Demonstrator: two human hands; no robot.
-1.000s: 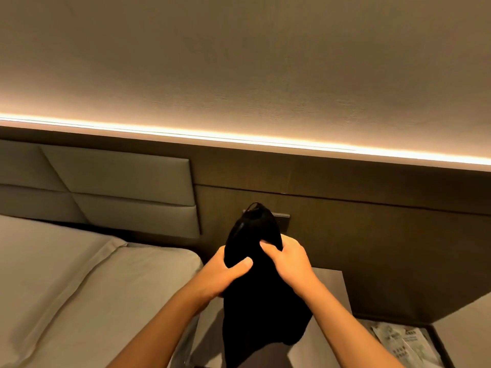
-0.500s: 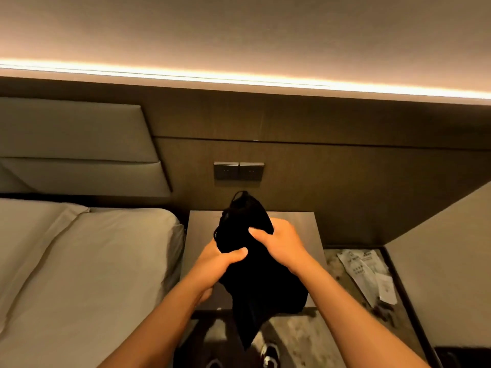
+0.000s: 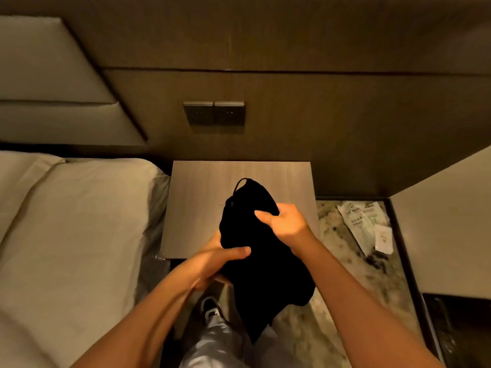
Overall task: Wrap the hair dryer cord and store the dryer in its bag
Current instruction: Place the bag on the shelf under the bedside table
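A black cloth bag (image 3: 261, 264) hangs in front of me above the near edge of the bedside table (image 3: 202, 203). My left hand (image 3: 212, 264) grips its left side, thumb across the fabric. My right hand (image 3: 284, 225) pinches the upper right part near the top. A thin black drawstring loop (image 3: 240, 183) sticks up from the bag's top. The hair dryer and its cord are not visible; whether they are inside the bag I cannot tell.
A bed with pale pillows (image 3: 74, 224) lies to the left. Two wall switch plates (image 3: 214, 116) sit above the table. Paper packets (image 3: 364, 224) lie on the marbled floor at right. My shoe (image 3: 211, 310) and trouser leg show below.
The view has tilted down from the lit wall to the table and floor. Both hands kept hold of the bag, now lower over the table's near edge.
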